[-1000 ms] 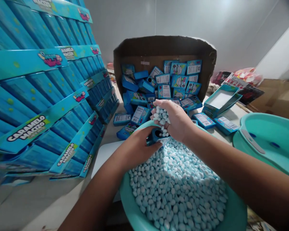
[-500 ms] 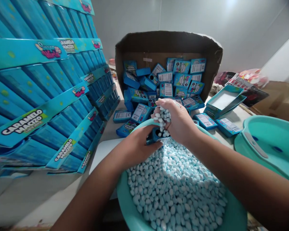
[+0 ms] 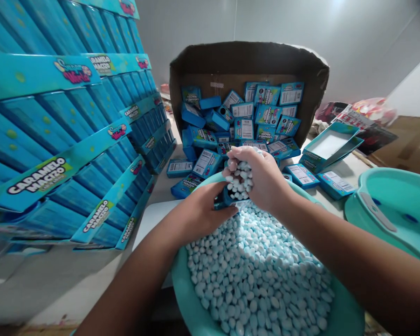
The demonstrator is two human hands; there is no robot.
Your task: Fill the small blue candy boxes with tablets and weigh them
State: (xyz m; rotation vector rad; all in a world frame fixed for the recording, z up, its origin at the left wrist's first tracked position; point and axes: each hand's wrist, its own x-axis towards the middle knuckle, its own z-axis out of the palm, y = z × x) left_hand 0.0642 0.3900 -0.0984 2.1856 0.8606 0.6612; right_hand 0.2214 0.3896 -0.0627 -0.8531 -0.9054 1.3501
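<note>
My left hand (image 3: 206,207) is closed around a small blue candy box (image 3: 227,198), mostly hidden by the fingers, at the far side of a turquoise tub (image 3: 185,284). Just above the box's opening, my right hand (image 3: 260,175) is cupped around a handful of candies (image 3: 240,181), pale blue and white. Some of these lie right over the opening. Loose candies of the same kind (image 3: 262,280) fill the tub below both hands.
Behind the tub, a cardboard carton (image 3: 248,58) on its side holds many blue candy boxes (image 3: 243,109). Stacked display trays (image 3: 56,175) rise at left. Right are an open blue tray (image 3: 330,142), two candy boxes (image 3: 335,183) and another turquoise tub (image 3: 405,186).
The right hand's candies have shifted, with more bunched over the box opening. Both hands keep nearly the same place; the whole view has moved slightly.
</note>
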